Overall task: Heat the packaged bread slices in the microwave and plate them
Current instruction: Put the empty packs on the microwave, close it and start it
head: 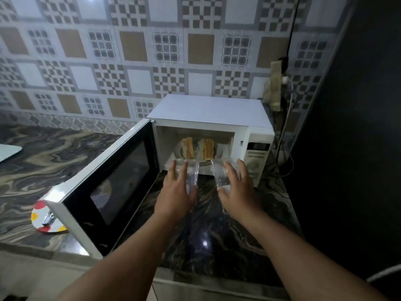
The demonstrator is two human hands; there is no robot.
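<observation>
A dark marble bench [54,153] runs under a wall of patterned tiles [130,51]. On the bench stands a white microwave [208,111], and everything here is told from it. Its door [104,187] hangs wide open, swung out to the left of the microwave, with a black window in the middle.

Inside the microwave sit the bread slices [198,147] — two small stacks, standing up on their edges side by side on the round tray. They are pale with brown crusts. Clear wrap seems to lie round them, but it is too blurry to be sure.

Left of the microwave, past the open door, a plate with red and yellow spots [46,222] lies on the bench, partly hidden by the door. A shiny little thing rests on it; what it is cannot be told.

Right of the microwave, a cord [284,135] hangs down the wall from a plug.

Right in front of the microwave's opening are both hands. The left hand [175,192] holds a piece of clear plastic [189,174] — its fingers are a little spread on top and the thumb is under it. The right hand [237,190] holds another clear plastic piece [221,177] the same way, fingers spread over it, thumb pinching from below.
</observation>
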